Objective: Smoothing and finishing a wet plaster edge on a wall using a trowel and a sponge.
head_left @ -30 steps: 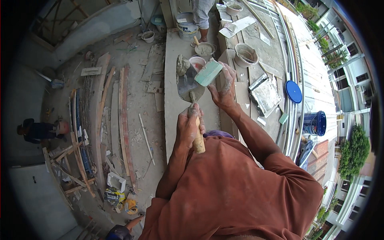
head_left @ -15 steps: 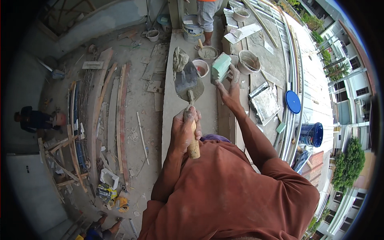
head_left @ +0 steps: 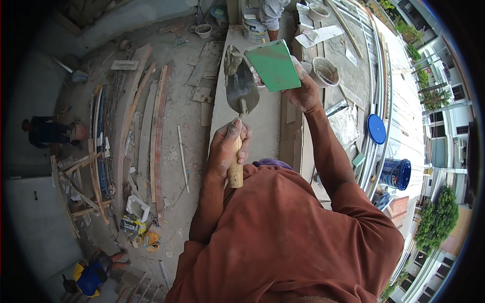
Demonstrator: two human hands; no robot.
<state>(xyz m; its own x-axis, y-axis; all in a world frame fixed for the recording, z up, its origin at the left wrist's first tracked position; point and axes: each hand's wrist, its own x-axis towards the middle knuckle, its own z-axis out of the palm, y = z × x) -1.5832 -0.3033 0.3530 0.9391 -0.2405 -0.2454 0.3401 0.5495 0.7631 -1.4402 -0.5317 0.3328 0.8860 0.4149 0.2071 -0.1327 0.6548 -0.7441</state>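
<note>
My left hand (head_left: pixel 226 149) is closed round the wooden handle (head_left: pixel 236 175) of a trowel, whose metal blade (head_left: pixel 242 88) points away from me with a lump of grey mortar (head_left: pixel 233 59) on its far end. Just right of the blade, my right hand (head_left: pixel 303 90) grips a pale green block or tile (head_left: pixel 273 65), its broad smooth face turned up toward the camera and hiding part of my fingers. A grey bucket of mortar (head_left: pixel 324 72) stands behind that hand, on the right.
A person's grey-clad leg (head_left: pixel 269 15) stands ahead beside a bucket (head_left: pixel 253 31). Long boards (head_left: pixel 156 131) lie on the lower floor left of my ledge (head_left: pixel 252 136), where two other people (head_left: pixel 48 132) work. A blue lid (head_left: pixel 376 129) and blue bucket (head_left: pixel 399 174) sit at the right.
My right hand has raised and turned the green block so its broad face shows. The trowel in my left hand has shifted slightly forward. A person at the lower left has moved further into view.
</note>
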